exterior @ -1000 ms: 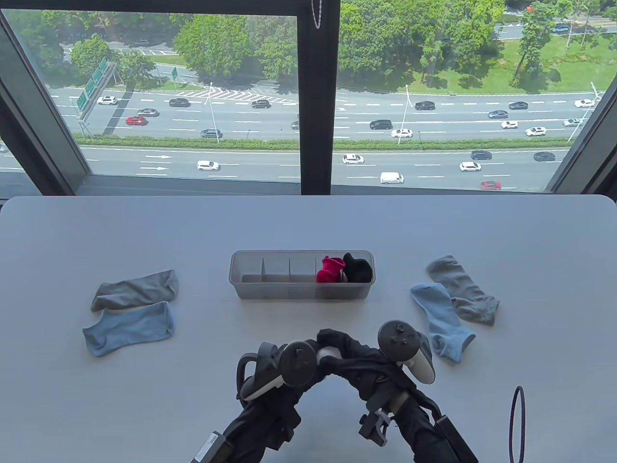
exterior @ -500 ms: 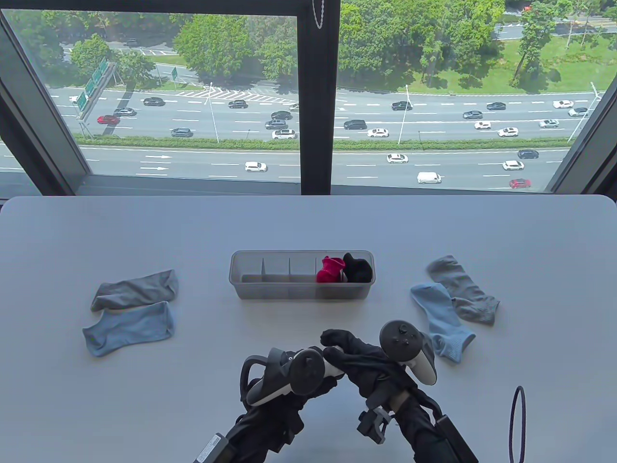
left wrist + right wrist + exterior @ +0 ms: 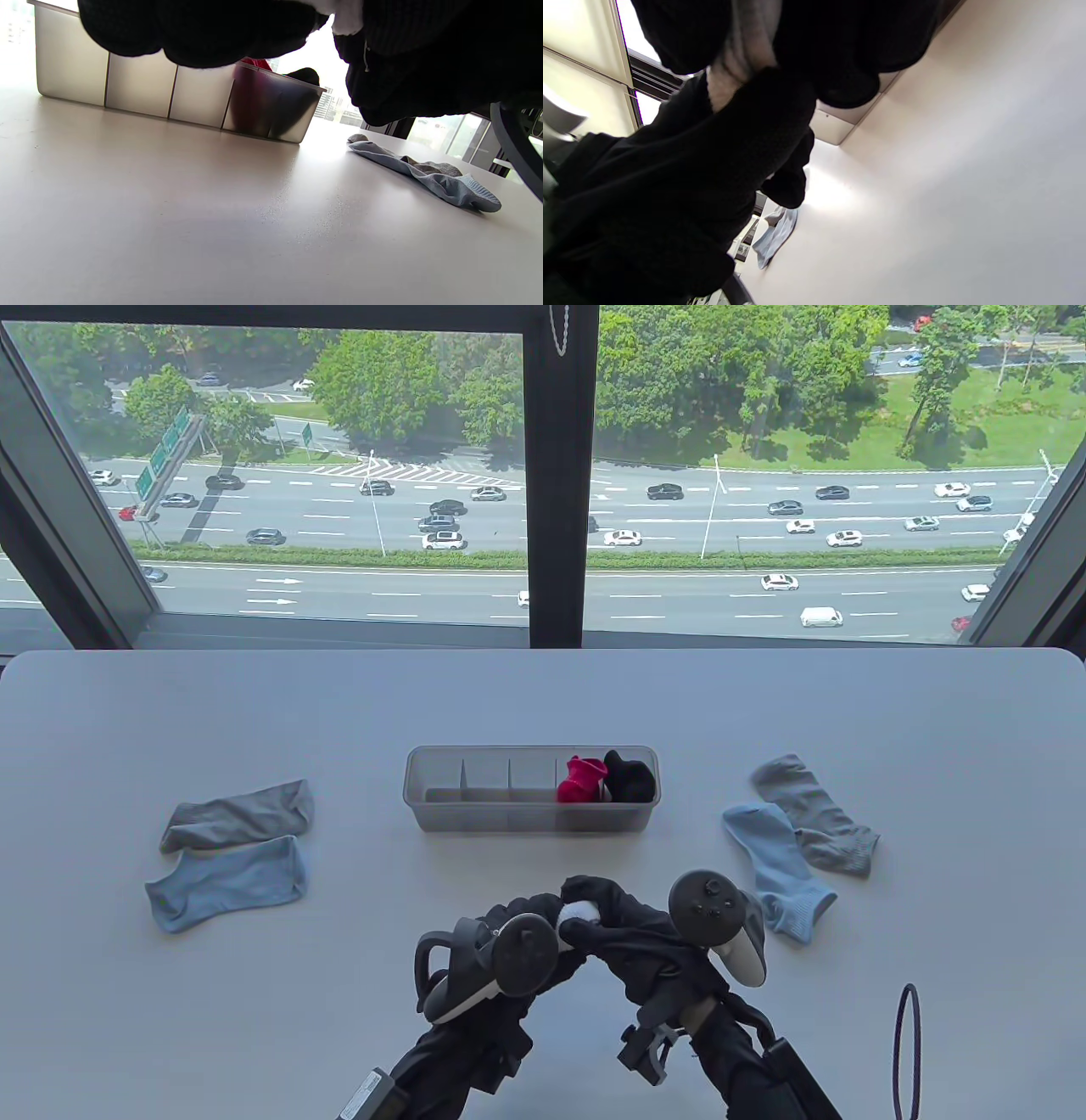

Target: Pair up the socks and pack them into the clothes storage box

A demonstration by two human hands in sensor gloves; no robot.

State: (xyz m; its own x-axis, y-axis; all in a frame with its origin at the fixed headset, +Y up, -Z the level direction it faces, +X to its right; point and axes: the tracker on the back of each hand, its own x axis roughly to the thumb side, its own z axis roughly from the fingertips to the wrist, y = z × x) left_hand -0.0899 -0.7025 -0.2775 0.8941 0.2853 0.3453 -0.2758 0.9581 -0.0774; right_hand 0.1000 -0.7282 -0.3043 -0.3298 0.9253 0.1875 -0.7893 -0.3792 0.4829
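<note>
The small white bundle of fabric (image 3: pixel 580 911) is mostly covered by the black-gloved left hand (image 3: pixel 517 920) and right hand (image 3: pixel 624 920), so its shape cannot be told. In the right wrist view the gloves blot out most of the translucent grey plastic divided box (image 3: pixel 840 123). A black cable loop (image 3: pixel 908 1052) is cut by the bottom edge.

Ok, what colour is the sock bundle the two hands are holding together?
White; the sock bundle shows best in the table view, between the left hand and right hand.

White table (image 3: pixel 543 695) – storage box (image 3: pixel 441 814) centre, 4 loose socks (image 3: pixel 225 881).
</note>
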